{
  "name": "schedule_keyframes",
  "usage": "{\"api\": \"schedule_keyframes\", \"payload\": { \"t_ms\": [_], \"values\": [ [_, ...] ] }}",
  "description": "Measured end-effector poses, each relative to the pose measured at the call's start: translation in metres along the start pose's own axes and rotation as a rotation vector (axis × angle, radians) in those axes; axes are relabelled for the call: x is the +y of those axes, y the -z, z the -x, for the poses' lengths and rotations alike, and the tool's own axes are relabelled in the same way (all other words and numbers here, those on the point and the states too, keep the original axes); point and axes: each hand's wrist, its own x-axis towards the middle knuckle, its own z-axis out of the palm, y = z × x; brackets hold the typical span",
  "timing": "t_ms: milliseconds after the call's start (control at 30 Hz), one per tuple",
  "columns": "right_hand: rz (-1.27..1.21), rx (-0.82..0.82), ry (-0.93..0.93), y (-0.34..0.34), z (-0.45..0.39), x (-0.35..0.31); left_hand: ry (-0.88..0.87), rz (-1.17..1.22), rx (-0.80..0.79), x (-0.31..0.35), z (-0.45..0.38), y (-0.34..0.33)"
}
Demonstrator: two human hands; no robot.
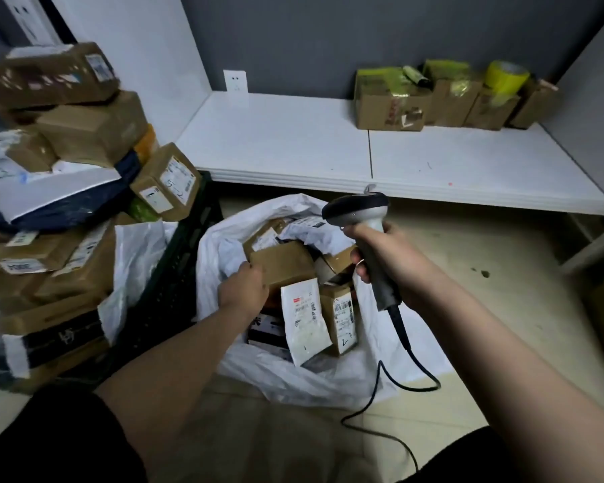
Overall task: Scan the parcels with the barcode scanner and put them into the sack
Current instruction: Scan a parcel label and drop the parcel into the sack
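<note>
A white plastic sack [293,374] stands open on the floor, holding several parcels. My left hand [244,287] reaches into its mouth and grips the near edge of a brown cardboard parcel [283,263] lying on top of the others. A white padded envelope [306,318] and a small labelled box [342,318] lean beside it inside the sack. My right hand [384,252] holds the grey barcode scanner [360,210] by its handle above the sack's right side, head pointing left. Its black cable [408,346] trails down to the floor.
A dark plastic crate [175,273] at the left is heaped high with cardboard parcels [84,130] and mailers. A white table [380,158] runs along the grey wall, bearing taped boxes [391,99] and a yellow tape roll [506,76]. Beige floor lies to the right.
</note>
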Motion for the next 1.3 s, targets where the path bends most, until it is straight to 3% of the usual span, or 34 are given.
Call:
{"api": "schedule_keyframes", "payload": {
  "t_ms": [233,400,667,833,967,1067,1133,1300],
  "values": [
    [-0.007,-0.141,0.035,-0.077,0.021,-0.016,-0.043,0.010,0.112,-0.060,0.037,0.094],
    [-0.027,-0.255,0.049,-0.150,0.033,-0.020,0.097,0.027,0.203,-0.136,0.062,0.145],
    [-0.007,-0.345,-0.007,-0.233,0.036,-0.011,0.245,0.167,0.075,-0.235,0.080,0.148],
    [-0.007,-0.359,-0.033,-0.254,0.036,-0.003,0.077,0.035,0.057,-0.223,0.087,0.143],
    [-0.007,-0.351,-0.039,-0.260,0.034,-0.002,0.099,-0.153,-0.090,-0.194,0.081,0.122],
    [-0.010,-0.351,-0.039,-0.257,0.036,-0.004,0.117,-0.241,-0.077,-0.188,0.074,0.116],
    [-0.013,-0.346,-0.035,-0.252,0.036,-0.005,0.160,-0.092,-0.001,-0.188,0.071,0.125],
    [-0.029,-0.319,-0.031,-0.239,0.032,-0.006,0.275,0.554,0.202,-0.199,0.083,0.172]
  ]
}}
